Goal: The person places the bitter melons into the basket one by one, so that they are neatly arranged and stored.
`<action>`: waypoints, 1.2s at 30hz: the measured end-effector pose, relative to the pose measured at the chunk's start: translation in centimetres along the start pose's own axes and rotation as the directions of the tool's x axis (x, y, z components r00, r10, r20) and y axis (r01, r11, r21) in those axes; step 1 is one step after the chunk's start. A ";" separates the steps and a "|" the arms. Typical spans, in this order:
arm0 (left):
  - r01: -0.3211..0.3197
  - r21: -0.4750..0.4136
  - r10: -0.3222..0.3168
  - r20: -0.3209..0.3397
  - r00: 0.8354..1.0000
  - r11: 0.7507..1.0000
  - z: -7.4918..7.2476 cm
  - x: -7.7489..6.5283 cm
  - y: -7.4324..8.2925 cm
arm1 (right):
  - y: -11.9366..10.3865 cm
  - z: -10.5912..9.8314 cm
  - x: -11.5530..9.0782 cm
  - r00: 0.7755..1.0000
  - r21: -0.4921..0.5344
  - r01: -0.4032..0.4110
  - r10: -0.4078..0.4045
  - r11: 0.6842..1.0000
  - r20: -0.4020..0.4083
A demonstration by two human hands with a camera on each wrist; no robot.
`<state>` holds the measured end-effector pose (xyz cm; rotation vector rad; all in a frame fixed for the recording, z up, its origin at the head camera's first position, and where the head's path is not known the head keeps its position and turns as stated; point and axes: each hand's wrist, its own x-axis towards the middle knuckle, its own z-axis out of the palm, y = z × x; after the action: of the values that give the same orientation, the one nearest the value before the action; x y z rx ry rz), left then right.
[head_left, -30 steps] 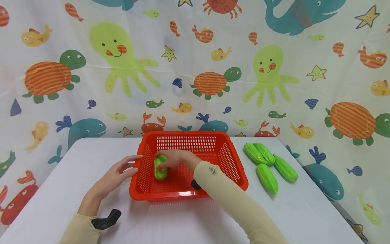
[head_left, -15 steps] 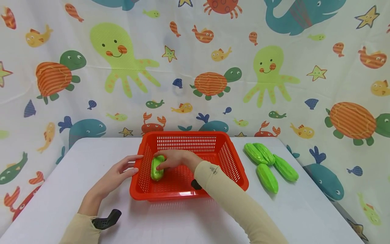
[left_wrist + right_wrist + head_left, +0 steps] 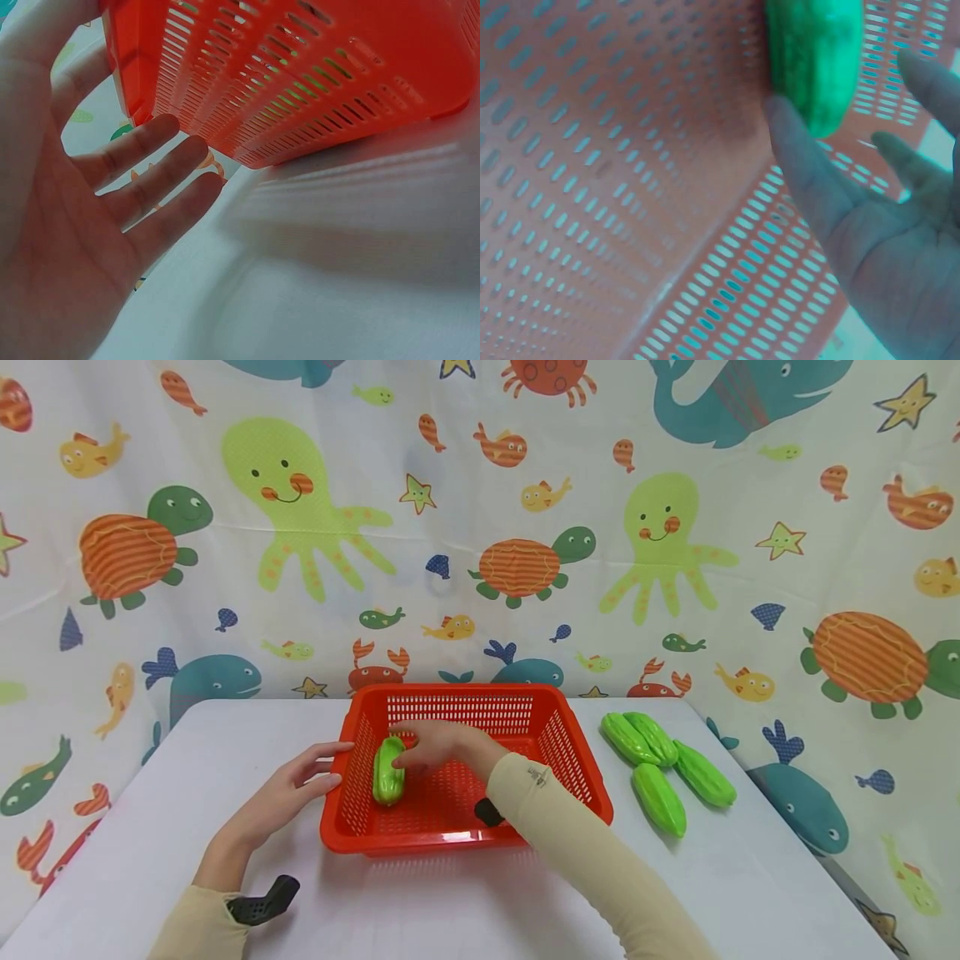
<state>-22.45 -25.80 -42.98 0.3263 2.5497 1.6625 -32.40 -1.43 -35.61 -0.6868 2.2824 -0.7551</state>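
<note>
A bright green, ridged, cucumber-like vegetable [image 3: 388, 777] lies along the left inner side of a red perforated plastic basket [image 3: 465, 839]. My right hand [image 3: 438, 745] is inside the basket, just right of and above the vegetable. In the right wrist view its fingers are spread, the thumb is close to the end of the green vegetable [image 3: 817, 67], and nothing is gripped; whether the thumb still touches is unclear. My left hand [image 3: 288, 789] is at the basket's left rim, fingers extended. The left wrist view shows that palm [image 3: 67, 225] facing the basket wall [image 3: 360, 45].
Several similar green vegetables [image 3: 660, 797] lie on the white table [image 3: 247, 743] right of the basket. A curtain [image 3: 450, 468] printed with sea animals hangs behind the table. Black wrist devices [image 3: 264, 902] sit at the sleeve cuffs.
The green vegetable has shifted slightly left to the basket's side. My right hand has let go of it and lifted a little to the right. My left hand has stayed put.
</note>
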 end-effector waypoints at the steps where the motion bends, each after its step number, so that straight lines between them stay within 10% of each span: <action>1: -0.003 0.001 0.003 0.002 1.000 1.000 0.0 0.0 0.0 | -0.1 -0.2 -0.3 1.000 -0.005 0.001 -0.001 1.000 -0.027; 10: 0.004 -0.006 -0.004 0.000 1.000 1.000 -0.1 -0.1 0.2 | -0.6 -2.5 -3.5 0.967 -0.126 0.009 -0.040 0.992 -0.251; 36: 0.020 0.009 -0.020 -0.014 1.000 1.000 0.2 -0.1 0.1 | 4.1 -6.7 -12.0 0.826 0.112 0.061 0.012 0.992 -0.563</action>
<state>-22.28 -25.63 -43.00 0.2898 2.5620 1.6528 -30.15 11.28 -29.29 -0.4713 2.7200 -1.2379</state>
